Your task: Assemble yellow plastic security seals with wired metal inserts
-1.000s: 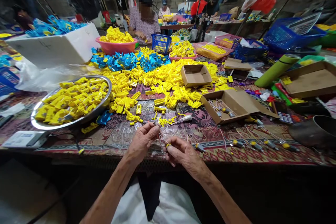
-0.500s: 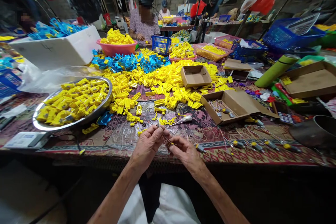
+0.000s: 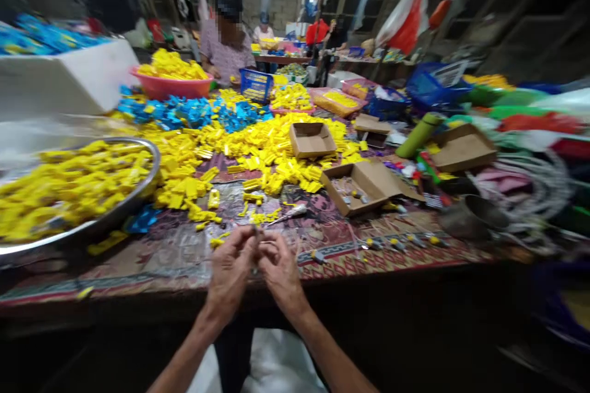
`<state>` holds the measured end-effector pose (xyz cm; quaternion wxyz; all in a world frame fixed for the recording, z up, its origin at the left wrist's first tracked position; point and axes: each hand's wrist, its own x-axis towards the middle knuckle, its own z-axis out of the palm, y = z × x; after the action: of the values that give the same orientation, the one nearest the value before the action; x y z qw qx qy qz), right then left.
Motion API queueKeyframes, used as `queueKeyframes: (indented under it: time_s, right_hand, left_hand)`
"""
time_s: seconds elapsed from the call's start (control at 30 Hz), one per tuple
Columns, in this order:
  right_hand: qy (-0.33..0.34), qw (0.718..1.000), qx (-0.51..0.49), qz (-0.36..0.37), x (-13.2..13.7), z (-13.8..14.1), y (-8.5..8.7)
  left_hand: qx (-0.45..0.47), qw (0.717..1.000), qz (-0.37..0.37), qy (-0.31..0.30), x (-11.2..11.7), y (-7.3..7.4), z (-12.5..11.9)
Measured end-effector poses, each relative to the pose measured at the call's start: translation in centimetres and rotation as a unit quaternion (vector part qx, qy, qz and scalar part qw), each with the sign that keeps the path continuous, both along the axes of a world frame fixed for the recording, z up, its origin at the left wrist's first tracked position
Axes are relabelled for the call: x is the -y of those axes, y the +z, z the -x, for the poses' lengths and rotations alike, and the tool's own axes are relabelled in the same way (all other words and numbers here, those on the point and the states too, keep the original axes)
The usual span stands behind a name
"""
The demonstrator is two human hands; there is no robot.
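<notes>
My left hand (image 3: 229,273) and my right hand (image 3: 279,273) are raised together above the table's front edge, their fingertips meeting. Between them they pinch something small, mostly hidden by the fingers and blur; thin wires showed there in the earlier views. A small screwdriver (image 3: 288,215) lies just beyond my right hand, near scattered yellow plastic parts (image 3: 212,199). Further right, several small wired components with yellow ends (image 3: 396,244) lie on the patterned cloth (image 3: 336,267).
A large heap of yellow parts (image 3: 262,153) and blue parts (image 3: 184,113) covers the table. A steel tray (image 3: 138,202) of yellow parts stands at left. Cardboard boxes (image 3: 359,187), a pink basin (image 3: 170,87) and a seated co-worker (image 3: 225,43) are beyond.
The whole scene has shifted left and tilted as my head turned. My hands have drawn closer together, and the right hand no longer stands apart from the left.
</notes>
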<state>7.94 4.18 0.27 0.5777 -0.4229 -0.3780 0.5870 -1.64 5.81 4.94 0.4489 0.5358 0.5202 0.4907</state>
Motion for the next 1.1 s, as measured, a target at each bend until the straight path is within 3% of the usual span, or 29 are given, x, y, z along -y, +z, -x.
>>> queueKeyframes:
  time_s: [0.13, 0.37, 0.47, 0.53, 0.6, 0.63, 0.67, 0.77, 0.83, 0.93, 1.1]
  right_hand:
    - [0.006, 0.998, 0.062, -0.019, 0.0, -0.9, -0.2]
    - [0.045, 0.994, 0.103, -0.012, 0.4, -3.2, 0.3]
    - [0.040, 0.982, 0.182, -0.024, 1.1, -6.0, 1.2]
    - [0.010, 0.968, 0.251, -0.020, 1.6, -9.8, 2.2]
    - [-0.068, 0.932, 0.356, 0.002, 2.1, -15.2, 3.2]
    - [-0.121, 0.891, 0.438, 0.021, 2.3, -18.3, 3.7]
    - [-0.167, 0.831, 0.528, 0.046, 2.3, -21.5, 4.1]
    - [-0.251, 0.757, 0.597, 0.090, 2.1, -30.3, 4.6]
    - [-0.285, 0.712, 0.631, 0.116, 1.8, -34.4, 3.9]
    - [-0.299, 0.664, 0.670, 0.145, 1.2, -37.5, 2.0]
    - [-0.277, 0.622, 0.716, 0.158, 1.2, -37.9, 0.0]
  left_hand:
    - [0.023, 0.997, 0.077, 0.007, -0.6, -0.3, 0.2]
    - [0.070, 0.992, 0.107, -0.021, -0.8, -1.1, -0.3]
    - [0.085, 0.987, 0.112, -0.074, -0.8, -1.0, -1.2]
    - [0.091, 0.984, 0.112, -0.109, -1.0, -1.1, -1.7]
    - [0.088, 0.982, 0.113, -0.122, -1.2, -1.6, -1.8]
    - [0.084, 0.983, 0.114, -0.119, -1.3, -1.9, -1.8]
    - [0.079, 0.983, 0.116, -0.114, -1.4, -2.2, -1.7]
    - [0.065, 0.984, 0.128, -0.103, -1.6, -2.8, -1.6]
    - [0.060, 0.984, 0.133, -0.101, -1.6, -2.8, -1.6]
    - [0.057, 0.985, 0.133, -0.091, -1.7, -2.3, -1.6]
    - [0.048, 0.988, 0.128, -0.078, -1.9, -2.5, -1.2]
